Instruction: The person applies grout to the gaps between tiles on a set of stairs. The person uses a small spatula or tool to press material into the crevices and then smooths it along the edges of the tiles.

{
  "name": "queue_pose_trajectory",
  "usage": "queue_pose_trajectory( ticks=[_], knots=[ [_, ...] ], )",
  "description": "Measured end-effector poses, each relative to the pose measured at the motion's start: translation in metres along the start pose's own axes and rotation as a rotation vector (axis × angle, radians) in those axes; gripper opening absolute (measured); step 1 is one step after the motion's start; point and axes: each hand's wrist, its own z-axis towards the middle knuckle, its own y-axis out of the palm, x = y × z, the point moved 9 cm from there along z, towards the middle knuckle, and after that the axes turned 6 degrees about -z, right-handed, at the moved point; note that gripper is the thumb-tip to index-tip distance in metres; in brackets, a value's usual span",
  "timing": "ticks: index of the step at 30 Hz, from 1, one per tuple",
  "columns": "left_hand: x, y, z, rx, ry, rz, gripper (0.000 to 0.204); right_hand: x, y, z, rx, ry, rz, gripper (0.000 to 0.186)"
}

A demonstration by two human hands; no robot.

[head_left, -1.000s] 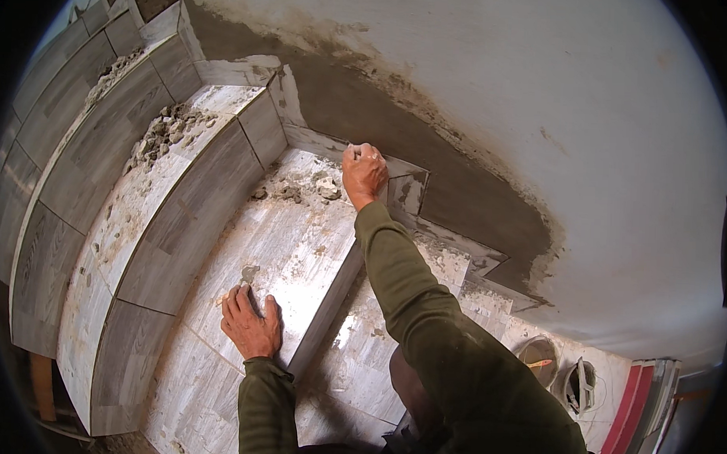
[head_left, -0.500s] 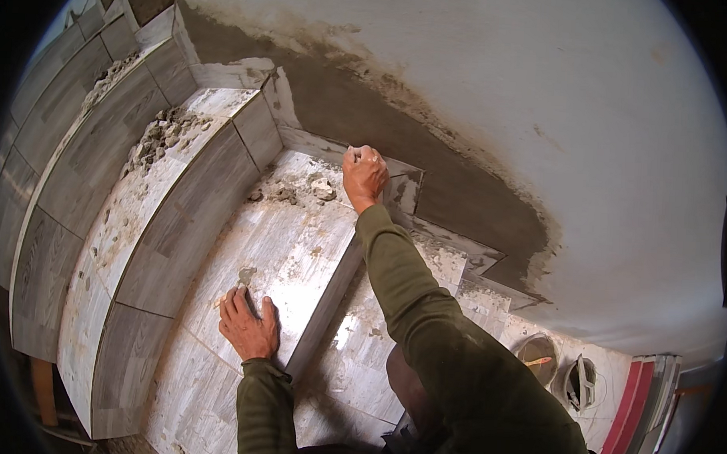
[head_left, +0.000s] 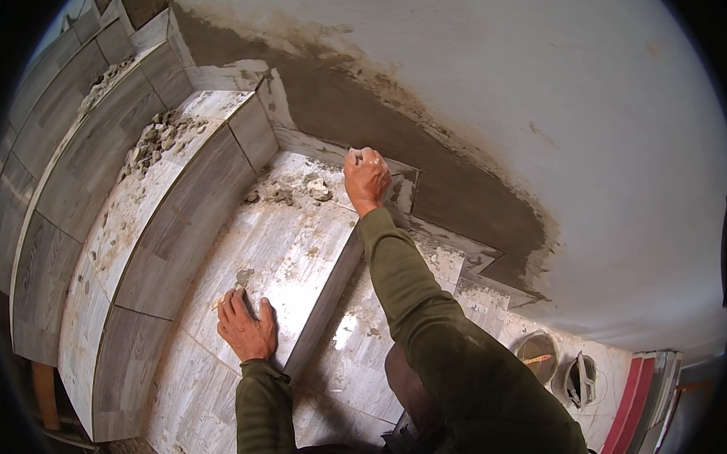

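My left hand [head_left: 246, 325] rests on a wood-look tiled stair tread [head_left: 214, 366], fingers spread and holding nothing. A small patch of grey mortar [head_left: 244, 276] lies just past its fingertips. My right hand [head_left: 367, 179] is closed in a fist against the tiled skirting [head_left: 322, 148] where the tread meets the wall. Whatever it grips, if anything, is hidden inside the fingers. Left of that fist, crumbled mortar lumps [head_left: 280, 195] and a paler chunk [head_left: 319, 190] lie on the same tread.
Higher stairs rise at left, with a heap of rubble [head_left: 154, 144] on one tread. Dark, damp-looking plaster [head_left: 344, 106] runs stepwise along the white wall [head_left: 544, 89]. Down at right stand a round bucket [head_left: 537, 353] with an orange-handled tool and another container [head_left: 580, 380].
My right fist has shifted very slightly to the right along the skirting. My left hand stays in place on the tread.
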Motion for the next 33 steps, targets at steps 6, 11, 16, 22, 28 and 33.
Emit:
queue_pose_trajectory(
  ticks=[6, 11, 16, 22, 28, 33],
  knots=[
    [0.004, -0.003, -0.001, 0.023, 0.021, 0.028, 0.050, 0.002, -0.005, 0.000, 0.017, 0.002, -0.026, 0.020],
    [0.006, -0.005, 0.000, 0.028, 0.034, 0.036, 0.050, 0.004, -0.009, 0.002, 0.030, -0.005, -0.022, 0.020],
    [0.002, -0.001, -0.002, 0.025, 0.029, 0.035, 0.050, 0.010, -0.009, -0.001, 0.009, -0.003, -0.028, 0.020],
    [0.004, -0.002, -0.001, 0.037, 0.031, 0.038, 0.050, 0.010, -0.015, 0.000, 0.013, -0.014, -0.050, 0.020],
    [0.003, -0.002, -0.001, 0.037, 0.028, 0.040, 0.050, 0.014, -0.019, 0.001, 0.040, -0.029, -0.051, 0.019],
    [0.004, -0.002, -0.001, 0.033, 0.023, 0.045, 0.050, 0.018, -0.021, 0.001, 0.024, -0.020, -0.050, 0.019]
  ],
)
